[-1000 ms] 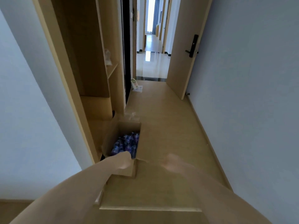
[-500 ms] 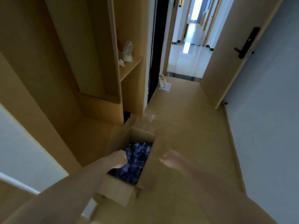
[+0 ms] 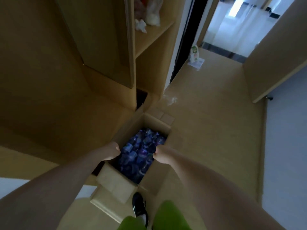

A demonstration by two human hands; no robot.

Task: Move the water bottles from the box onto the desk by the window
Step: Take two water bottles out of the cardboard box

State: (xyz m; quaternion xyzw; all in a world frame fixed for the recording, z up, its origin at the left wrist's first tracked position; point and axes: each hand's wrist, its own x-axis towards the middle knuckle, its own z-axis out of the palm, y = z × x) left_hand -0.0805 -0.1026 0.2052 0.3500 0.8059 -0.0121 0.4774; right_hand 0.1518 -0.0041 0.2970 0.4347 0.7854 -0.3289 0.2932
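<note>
An open cardboard box (image 3: pixel 116 181) stands on the wooden floor beside the wardrobe. It is packed with several water bottles (image 3: pixel 141 151) in blue and purple wrapping. My left hand (image 3: pixel 113 151) is at the box's left wall, with its fingers curled over the rim. My right hand (image 3: pixel 162 156) is at the right wall, curled over that rim in the same way. The fingertips of both hands are hidden inside the box. No desk or window is in sight.
A wooden wardrobe (image 3: pixel 129 47) rises on the left, with white bags on its shelf (image 3: pixel 149 17). A white carton (image 3: pixel 194 54) sits on the floor by the doorway. An open door (image 3: pixel 274 55) stands on the right. My black shoe (image 3: pixel 138 206) is just behind the box.
I have come closer and bent over the box. Both hands have dropped from above it onto its side rims, and the right hand has gone from spread to curled.
</note>
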